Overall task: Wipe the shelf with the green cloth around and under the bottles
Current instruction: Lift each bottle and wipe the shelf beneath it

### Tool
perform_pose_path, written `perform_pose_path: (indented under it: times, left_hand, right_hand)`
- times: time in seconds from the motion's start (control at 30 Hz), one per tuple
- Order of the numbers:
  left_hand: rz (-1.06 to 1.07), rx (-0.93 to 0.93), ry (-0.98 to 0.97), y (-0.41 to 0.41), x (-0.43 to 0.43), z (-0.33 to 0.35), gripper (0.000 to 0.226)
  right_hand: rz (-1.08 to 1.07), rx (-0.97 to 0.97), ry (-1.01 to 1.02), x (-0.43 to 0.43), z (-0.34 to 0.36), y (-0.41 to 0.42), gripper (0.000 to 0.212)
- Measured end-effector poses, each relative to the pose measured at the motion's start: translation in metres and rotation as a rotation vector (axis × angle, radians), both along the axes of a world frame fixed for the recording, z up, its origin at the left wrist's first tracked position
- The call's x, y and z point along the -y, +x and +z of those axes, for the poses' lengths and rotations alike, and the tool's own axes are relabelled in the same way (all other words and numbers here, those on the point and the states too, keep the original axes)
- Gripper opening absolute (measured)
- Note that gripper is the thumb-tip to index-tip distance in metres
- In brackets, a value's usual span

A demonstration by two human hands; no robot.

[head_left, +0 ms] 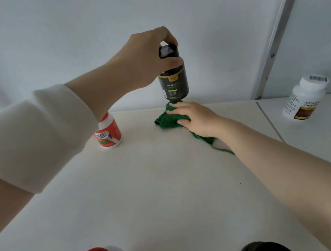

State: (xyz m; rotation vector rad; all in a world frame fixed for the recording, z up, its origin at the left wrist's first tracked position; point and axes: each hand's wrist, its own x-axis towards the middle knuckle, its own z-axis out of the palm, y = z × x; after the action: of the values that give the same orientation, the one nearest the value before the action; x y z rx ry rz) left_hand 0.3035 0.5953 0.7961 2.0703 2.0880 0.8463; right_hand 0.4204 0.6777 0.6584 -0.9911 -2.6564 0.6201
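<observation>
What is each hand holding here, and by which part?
The left hand grips the black bottle by its cap, raised above the shelf. The right hand presses flat on the green cloth.

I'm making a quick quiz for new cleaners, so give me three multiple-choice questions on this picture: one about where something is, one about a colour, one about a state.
1. Where is the green cloth?
A) under the right hand on the shelf
B) hanging on the wall
C) inside a box

2. What colour is the bottle at the far right?
A) blue
B) yellow
C) white

3. How is the black bottle?
A) lying on its side
B) held up by the left hand
C) standing untouched

Answers: 1 A, the right hand presses it on the shelf; 2 C, its body and cap are white; 3 B, the left hand grips its top, base clear of the shelf.
</observation>
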Motion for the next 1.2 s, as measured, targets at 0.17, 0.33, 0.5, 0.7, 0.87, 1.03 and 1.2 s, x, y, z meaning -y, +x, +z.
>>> perform_pose_path:
  times: [0.17, 0.33, 0.5, 0.7, 0.87, 1.03, 1.2]
  left_hand:
    - [-0.004, 0.001, -0.009, -0.003, 0.004, -0.001, 0.034]
    - [-0.007, -0.002, 0.009, -0.007, 0.007, 0.001, 0.035]
    - [0.03, -0.057, 0.025, -0.007, 0.006, 0.004, 0.037]
    - [0.002, -0.071, 0.012, 0.006, 0.008, -0.001, 0.037]
    - [-0.061, -0.035, -0.049, 0.028, 0.014, -0.01, 0.036]
    - [-0.151, -0.016, -0.162, 0.052, 0.018, -0.034, 0.034]
    - [-0.192, -0.049, -0.218, 0.066, 0.017, -0.048, 0.035]
  right_hand:
    - [0.398, -0.023, -0.24, 0.043, 0.009, 0.026, 0.041]
    - [0.053, -0.209, -0.129, -0.001, 0.014, 0.013, 0.041]
    - [0.052, -0.062, -0.057, -0.021, 0.005, -0.027, 0.039]
    - [0.256, -0.089, -0.223, 0.024, 0.008, 0.03, 0.044]
    - [0.246, -0.088, -0.292, 0.071, 0.013, 0.097, 0.053]
    - [0.182, -0.037, -0.369, 0.124, 0.012, 0.165, 0.055]
    - [-0.088, -0.193, -0.357, 0.125, 0.029, 0.193, 0.058]
